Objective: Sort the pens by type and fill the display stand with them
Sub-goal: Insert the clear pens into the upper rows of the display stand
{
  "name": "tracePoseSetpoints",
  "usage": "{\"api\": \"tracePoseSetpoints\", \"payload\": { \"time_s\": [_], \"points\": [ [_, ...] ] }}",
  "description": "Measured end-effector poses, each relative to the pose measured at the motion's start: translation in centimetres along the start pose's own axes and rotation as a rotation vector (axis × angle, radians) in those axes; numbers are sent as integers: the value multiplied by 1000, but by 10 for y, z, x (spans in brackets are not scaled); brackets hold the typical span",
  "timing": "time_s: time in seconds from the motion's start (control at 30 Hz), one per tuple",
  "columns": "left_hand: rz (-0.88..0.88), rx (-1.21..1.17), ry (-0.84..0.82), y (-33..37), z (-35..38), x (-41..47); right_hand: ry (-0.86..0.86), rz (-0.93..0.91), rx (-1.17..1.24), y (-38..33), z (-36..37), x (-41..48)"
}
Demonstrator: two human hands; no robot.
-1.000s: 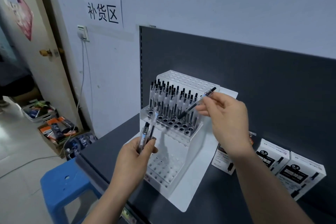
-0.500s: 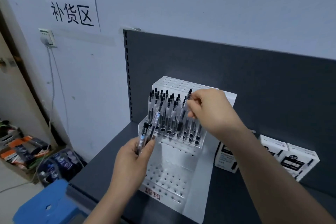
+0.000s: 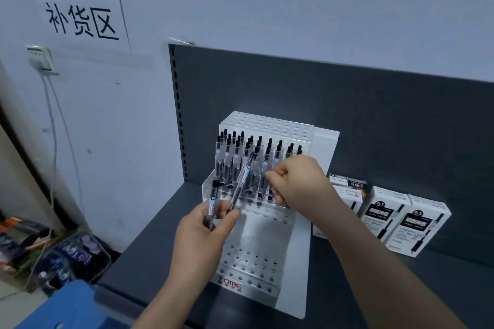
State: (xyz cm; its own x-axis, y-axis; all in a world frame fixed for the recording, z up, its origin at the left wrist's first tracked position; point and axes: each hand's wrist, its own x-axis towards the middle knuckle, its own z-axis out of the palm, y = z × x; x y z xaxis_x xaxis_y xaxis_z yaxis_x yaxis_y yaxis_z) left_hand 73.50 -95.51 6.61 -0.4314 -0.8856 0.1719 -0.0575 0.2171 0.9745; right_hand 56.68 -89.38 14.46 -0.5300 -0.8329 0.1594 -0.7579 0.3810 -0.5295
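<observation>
a: what do the left fingers have?
b: the left hand [image 3: 203, 232] has fingers and thumb curled round two pens [image 3: 212, 203], gripping them by their lower ends. both barrels rise out of the top of the grip.
a: which way do they run?
b: one stands nearly upright just above the fingers, black end on top. the slanted pen [image 3: 242, 181] leaves the thumb and leans up and to the right. its long axis aims at the middle tier and its upper end overlaps the standing pens [image 3: 235, 157].
a: and the right hand?
b: the right hand [image 3: 296, 181] is just right of that slanted pen, fingers curled tight. its fingertips [image 3: 270, 176] are up against the standing pens. whether they pinch one i cannot tell.
a: the stand itself?
b: the display stand [image 3: 267, 125] sits beyond and beneath both hands. the standing pens are upright in the middle tier, black ends up. there is a holed tier above them and another below the left hand, with red "tome" lettering on the front lip.
a: further out?
b: right of the right forearm, white pen boxes [image 3: 385, 211] sit on the grey shelf [image 3: 149, 243] against the dark back panel [image 3: 347, 104]. left of the left hand are a paper sign [image 3: 83, 19] and a socket [image 3: 40, 57] on the wall, with a blue stool [image 3: 61, 307] low down.
</observation>
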Motion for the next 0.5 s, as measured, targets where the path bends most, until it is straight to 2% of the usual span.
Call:
{"api": "tracePoseSetpoints", "payload": {
  "time_s": [0.07,0.17,0.4,0.5],
  "points": [
    [20,-12,-20,2,3,-1,44,-1,213,3,1,-12],
    [57,9,-47,4,11,-2,22,43,518,2,0,-28],
    [48,43,-138,9,24,-11,60,112,784,14,-7,-42],
    [10,31,-163,9,27,-14,60,128,817,21,-10,-44]
  ]
}}
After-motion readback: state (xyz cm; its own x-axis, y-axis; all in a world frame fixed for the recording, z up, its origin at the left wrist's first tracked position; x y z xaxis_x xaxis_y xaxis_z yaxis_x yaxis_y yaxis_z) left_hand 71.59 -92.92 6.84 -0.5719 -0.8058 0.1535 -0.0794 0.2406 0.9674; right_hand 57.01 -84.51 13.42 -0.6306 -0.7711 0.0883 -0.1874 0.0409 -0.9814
